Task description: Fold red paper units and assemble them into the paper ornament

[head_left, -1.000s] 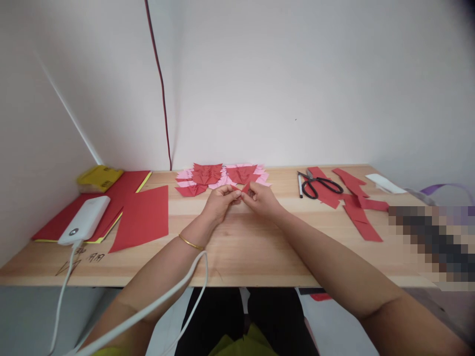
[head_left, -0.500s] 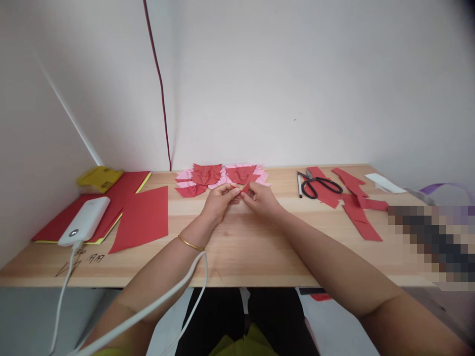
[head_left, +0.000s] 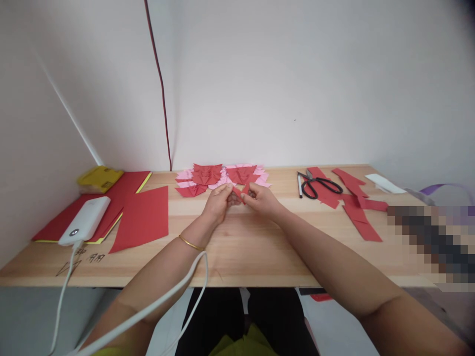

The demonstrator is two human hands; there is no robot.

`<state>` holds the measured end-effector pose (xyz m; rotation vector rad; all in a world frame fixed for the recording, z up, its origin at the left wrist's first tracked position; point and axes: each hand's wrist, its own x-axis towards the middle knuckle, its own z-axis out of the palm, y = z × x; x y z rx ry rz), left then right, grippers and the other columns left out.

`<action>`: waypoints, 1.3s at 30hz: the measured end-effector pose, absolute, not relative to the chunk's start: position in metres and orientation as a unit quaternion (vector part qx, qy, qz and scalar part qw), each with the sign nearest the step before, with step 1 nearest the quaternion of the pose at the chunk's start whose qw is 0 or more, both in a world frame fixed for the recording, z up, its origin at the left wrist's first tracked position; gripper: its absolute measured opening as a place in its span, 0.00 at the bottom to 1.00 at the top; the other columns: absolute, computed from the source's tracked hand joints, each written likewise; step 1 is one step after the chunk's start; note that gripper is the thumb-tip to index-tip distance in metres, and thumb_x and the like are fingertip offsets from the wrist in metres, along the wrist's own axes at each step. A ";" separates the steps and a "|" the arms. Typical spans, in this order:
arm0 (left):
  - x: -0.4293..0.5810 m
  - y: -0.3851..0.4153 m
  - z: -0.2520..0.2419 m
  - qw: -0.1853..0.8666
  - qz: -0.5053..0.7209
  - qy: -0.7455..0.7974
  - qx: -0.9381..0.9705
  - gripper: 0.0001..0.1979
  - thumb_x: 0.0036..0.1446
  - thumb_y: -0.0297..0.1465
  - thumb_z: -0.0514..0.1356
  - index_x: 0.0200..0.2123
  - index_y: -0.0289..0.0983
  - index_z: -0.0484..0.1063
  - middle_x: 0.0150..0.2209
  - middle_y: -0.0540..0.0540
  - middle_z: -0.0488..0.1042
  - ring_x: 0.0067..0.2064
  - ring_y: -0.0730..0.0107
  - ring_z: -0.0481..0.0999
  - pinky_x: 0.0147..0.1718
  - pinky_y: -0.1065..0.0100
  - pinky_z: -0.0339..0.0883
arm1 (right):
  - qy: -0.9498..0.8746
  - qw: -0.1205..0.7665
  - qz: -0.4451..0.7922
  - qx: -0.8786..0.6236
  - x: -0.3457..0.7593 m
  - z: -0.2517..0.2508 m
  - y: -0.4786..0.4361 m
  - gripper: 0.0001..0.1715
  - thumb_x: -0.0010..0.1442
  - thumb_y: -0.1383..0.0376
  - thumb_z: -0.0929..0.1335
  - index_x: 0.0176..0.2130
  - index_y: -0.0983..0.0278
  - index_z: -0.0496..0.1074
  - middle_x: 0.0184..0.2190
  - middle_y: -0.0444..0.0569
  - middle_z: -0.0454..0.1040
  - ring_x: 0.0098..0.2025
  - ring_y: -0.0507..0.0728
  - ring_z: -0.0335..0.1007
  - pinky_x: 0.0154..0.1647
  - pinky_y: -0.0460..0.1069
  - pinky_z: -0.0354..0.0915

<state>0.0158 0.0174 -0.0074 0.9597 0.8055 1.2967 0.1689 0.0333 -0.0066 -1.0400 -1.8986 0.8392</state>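
Observation:
Over the middle of the wooden table (head_left: 237,247), my left hand (head_left: 218,203) and my right hand (head_left: 262,200) meet fingertip to fingertip. Both pinch a small folded piece of red paper (head_left: 240,192) between them. Just behind the hands lies a pile of folded red and pink paper pieces (head_left: 218,177). A gold bangle sits on my left wrist.
Red paper sheets (head_left: 139,217) and a white power bank (head_left: 84,220) with a cable lie at the left, a yellow box (head_left: 99,178) behind them. Black scissors (head_left: 319,185), a pen (head_left: 300,185) and red paper strips (head_left: 358,210) lie at the right.
The small red piece has opened a little between my fingertips; my left fingers have shifted slightly on it. The arms stay where they were.

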 end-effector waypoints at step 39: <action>0.010 0.020 -0.007 0.589 0.542 0.374 0.468 0.12 0.41 0.32 0.67 0.20 0.33 0.66 0.20 0.50 0.70 0.26 0.75 0.69 0.31 0.70 0.62 | -0.789 0.362 0.393 -0.302 0.173 -0.002 0.032 0.14 0.59 0.58 0.63 0.35 0.65 0.70 0.31 0.46 0.71 0.33 0.52 0.64 0.35 0.46 0.59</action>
